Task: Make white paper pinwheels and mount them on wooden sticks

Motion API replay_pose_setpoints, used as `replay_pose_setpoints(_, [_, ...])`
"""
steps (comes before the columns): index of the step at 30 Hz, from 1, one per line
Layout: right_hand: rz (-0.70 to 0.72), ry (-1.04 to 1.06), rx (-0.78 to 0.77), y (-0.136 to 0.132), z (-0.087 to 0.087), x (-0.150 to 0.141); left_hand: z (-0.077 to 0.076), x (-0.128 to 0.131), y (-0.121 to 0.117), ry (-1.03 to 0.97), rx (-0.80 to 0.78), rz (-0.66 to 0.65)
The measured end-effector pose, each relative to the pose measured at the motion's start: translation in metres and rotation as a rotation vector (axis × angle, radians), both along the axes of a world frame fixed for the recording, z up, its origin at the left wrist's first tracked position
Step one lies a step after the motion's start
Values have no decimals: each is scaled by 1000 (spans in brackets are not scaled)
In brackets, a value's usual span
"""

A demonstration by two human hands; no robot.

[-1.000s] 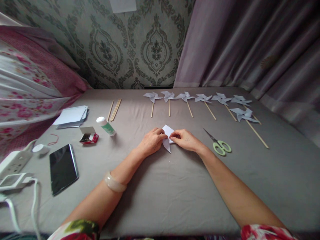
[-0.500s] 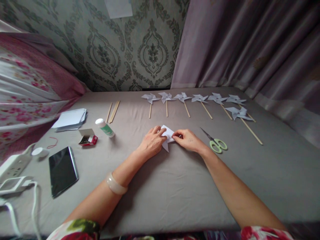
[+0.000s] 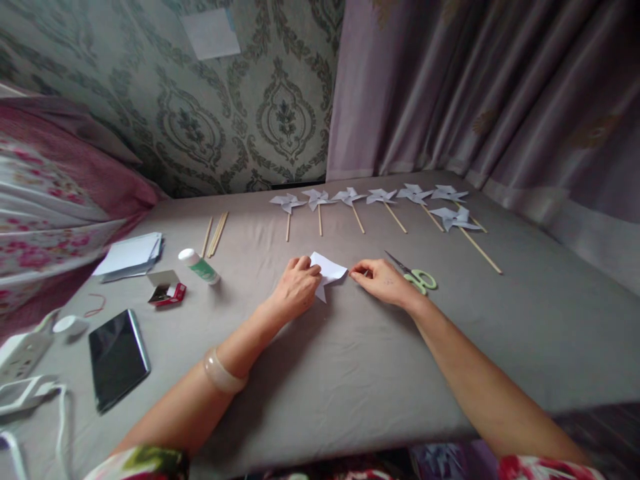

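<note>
A partly folded white paper pinwheel (image 3: 331, 269) lies on the grey cloth in front of me, one pointed blade toward me and another to the right. My left hand (image 3: 299, 285) is closed on its left side, the curled fingers hiding that part of the paper. Just off the right-hand tip, my right hand (image 3: 383, 280) is closed with thumb and fingertips pinched together. Whatever lies in that pinch is too small to make out. Close behind the right wrist are scissors (image 3: 423, 280) with green handles.
Several finished pinwheels (image 3: 382, 195) on sticks line the back right. Left are loose wooden sticks (image 3: 218, 235), a glue stick (image 3: 200, 267), a small red box (image 3: 167, 291), stacked paper (image 3: 129, 256), a phone (image 3: 120, 359) and a power strip (image 3: 23, 353) with white cables.
My right fingers have come off the paper's right edge, leaving a small gap and showing the blade there. My left fingers have curled in more over the paper. The view has shifted.
</note>
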State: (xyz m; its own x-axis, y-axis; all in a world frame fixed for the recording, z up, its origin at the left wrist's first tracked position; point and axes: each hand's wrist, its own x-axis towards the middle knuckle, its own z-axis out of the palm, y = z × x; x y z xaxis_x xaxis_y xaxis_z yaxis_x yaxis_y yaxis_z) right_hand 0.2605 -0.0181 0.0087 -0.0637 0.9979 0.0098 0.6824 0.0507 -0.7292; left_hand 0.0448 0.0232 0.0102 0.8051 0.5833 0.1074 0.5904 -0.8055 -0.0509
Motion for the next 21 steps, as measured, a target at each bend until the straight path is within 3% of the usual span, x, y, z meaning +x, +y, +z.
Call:
replay_pose_setpoints(4, [-16, 50, 3, 0, -9, 0, 1, 1, 1, 18, -8, -19])
replay_pose_setpoints(11, [-62, 53, 20, 0, -15, 0, -6, 2, -1, -38, -8, 68])
replay_pose_setpoints(21, [-161, 149, 4, 4, -33, 12, -30, -7, 7, -385, -107, 122])
